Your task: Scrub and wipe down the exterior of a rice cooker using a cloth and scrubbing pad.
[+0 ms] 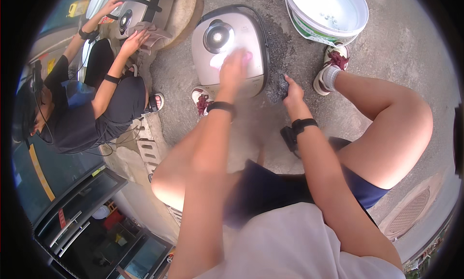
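Observation:
A rice cooker [206, 67] with a silvery pink lid and a round chrome steam vent stands on the ground before me, its dark carrying handle at the far and right edge. My left hand [233, 70], blurred, lies over the lid below the vent, on a pink and white cloth [217, 61] that it largely hides. To the right of the cooker is my right hand [294, 94], away from the lid, thumb pointing out. Its palm side is turned away, so I cannot tell whether its fingers hold anything.
A white bucket [308, 34] of water stands beyond my right foot. At the left, a seated co-worker [119, 94] holds a brownish cloth [156, 36] on another cooker [165, 10]. A drain grate [148, 148] borders the rough pavement; wet patches darken it beside my cooker.

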Demonstrator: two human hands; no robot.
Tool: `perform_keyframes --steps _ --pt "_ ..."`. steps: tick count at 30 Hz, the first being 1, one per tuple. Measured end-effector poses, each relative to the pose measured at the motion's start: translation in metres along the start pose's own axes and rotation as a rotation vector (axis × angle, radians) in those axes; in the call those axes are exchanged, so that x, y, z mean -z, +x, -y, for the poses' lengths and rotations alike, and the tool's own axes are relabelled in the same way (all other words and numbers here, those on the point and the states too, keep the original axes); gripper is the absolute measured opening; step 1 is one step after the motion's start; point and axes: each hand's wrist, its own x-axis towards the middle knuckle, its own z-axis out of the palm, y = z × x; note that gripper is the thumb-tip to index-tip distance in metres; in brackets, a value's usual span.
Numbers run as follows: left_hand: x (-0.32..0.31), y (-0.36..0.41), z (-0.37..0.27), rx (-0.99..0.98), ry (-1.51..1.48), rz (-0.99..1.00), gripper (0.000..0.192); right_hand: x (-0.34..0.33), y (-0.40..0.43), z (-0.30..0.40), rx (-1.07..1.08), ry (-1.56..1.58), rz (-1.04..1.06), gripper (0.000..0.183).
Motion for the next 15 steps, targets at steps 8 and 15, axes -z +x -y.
perform_keyframes --steps 8,15 --pt "-0.029 0.006 0.011 -0.517 0.421 0.504 0.067 -0.061 0.037 -0.008 -0.002 -0.068 -0.169 0.062" --pt "-0.031 -0.001 0.022 -0.540 0.498 0.334 0.058 -0.040 0.016 -0.059 0.155 -0.302 -0.255 0.051"
